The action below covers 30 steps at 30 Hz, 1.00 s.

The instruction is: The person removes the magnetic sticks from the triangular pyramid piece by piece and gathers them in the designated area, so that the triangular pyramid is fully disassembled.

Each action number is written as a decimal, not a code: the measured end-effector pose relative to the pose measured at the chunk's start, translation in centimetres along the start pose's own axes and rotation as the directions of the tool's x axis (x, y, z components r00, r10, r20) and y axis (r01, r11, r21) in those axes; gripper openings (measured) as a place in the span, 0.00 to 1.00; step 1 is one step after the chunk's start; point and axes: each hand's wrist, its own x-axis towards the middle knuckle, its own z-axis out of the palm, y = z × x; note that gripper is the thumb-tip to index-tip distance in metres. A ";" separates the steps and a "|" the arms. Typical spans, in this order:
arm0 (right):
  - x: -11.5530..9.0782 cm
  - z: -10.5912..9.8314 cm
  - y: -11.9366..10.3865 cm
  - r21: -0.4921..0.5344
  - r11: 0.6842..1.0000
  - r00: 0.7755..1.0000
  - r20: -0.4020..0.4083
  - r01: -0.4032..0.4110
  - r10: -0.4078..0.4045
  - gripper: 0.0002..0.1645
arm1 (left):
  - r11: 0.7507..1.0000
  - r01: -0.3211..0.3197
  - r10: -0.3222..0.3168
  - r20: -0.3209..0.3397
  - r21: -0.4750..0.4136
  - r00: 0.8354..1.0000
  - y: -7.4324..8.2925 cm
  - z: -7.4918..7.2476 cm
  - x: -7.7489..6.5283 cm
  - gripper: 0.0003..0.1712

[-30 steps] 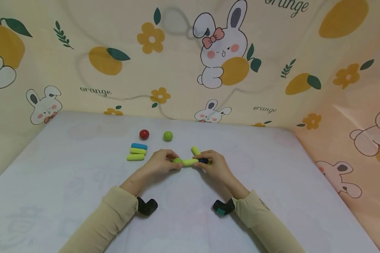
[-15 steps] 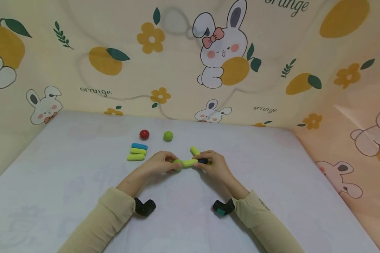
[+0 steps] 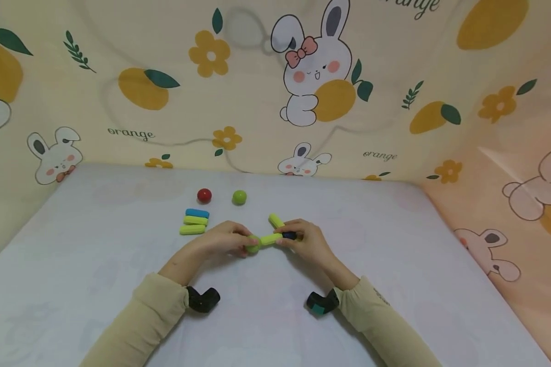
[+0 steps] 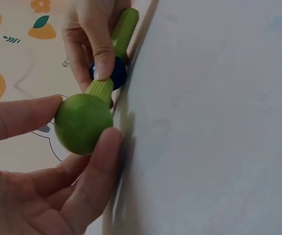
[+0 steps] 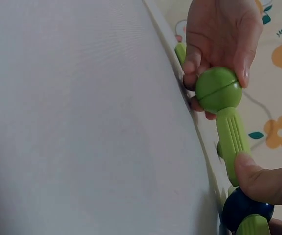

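My left hand (image 3: 222, 239) pinches a green ball (image 4: 82, 123) between thumb and fingers. One end of a yellow-green ridged rod (image 5: 232, 131) meets this ball. At the rod's other end sits a dark blue ball (image 5: 236, 209). My right hand (image 3: 308, 243) grips the rod near the blue ball, its thumb lying on the rod. From the blue ball a second yellow-green rod (image 3: 276, 220) points away toward the back; the right fingers partly cover the place where they join.
Behind the left hand lie a blue rod (image 3: 197, 213) and two yellow-green rods (image 3: 193, 230), side by side. Farther back are a red ball (image 3: 204, 195) and a loose green ball (image 3: 240, 197). A printed cloth backdrop (image 3: 252, 102) rises behind the white table (image 3: 266, 326).
My left hand has drawn slightly left and nearer to me with the green ball. The rod between the hands now slants more. The head view has shifted slightly; my right hand keeps its grip.
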 end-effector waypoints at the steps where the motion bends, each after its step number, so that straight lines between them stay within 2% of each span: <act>1: -0.1 0.0 0.0 0.001 1.000 1.000 0.006 -0.004 0.004 0.13 | 1.000 0.001 -0.001 0.013 -0.002 1.000 0.0 0.0 0.0 0.18; 5: -0.3 0.0 0.0 0.008 1.000 0.999 0.034 -0.020 0.019 0.14 | 1.000 -0.004 0.005 0.065 -0.004 0.998 0.0 -0.2 -0.3 0.19; 8: -0.4 -0.2 0.2 0.003 1.000 1.000 0.018 -0.019 0.019 0.13 | 0.999 -0.002 0.006 0.106 -0.032 0.994 -0.1 -0.4 -0.5 0.18; 11: -0.5 -0.6 0.5 -0.008 1.000 1.000 -0.001 -0.026 0.026 0.12 | 1.000 -0.011 0.013 0.093 -0.026 0.996 -0.4 -0.7 -0.7 0.17; 16: -0.9 -1.3 1.1 -0.011 0.999 0.999 0.023 -0.034 0.034 0.13 | 0.999 -0.034 0.035 -0.032 0.032 0.999 -0.3 -0.9 -0.2 0.18; 21: -1.3 -2.0 2.1 0.001 0.998 0.998 0.022 -0.056 0.055 0.14 | 0.999 -0.017 0.024 -0.161 0.049 0.987 1.2 -0.2 1.5 0.22; 25: -1.3 -2.7 2.6 0.014 0.998 0.998 0.010 -0.063 0.063 0.14 | 0.999 -0.031 0.032 -0.288 0.009 0.957 2.0 0.4 2.8 0.24; 30: -1.3 -3.2 2.8 0.025 0.998 0.998 0.027 -0.061 0.061 0.15 | 0.995 -0.088 0.060 -0.424 -0.047 0.904 2.3 1.2 4.1 0.21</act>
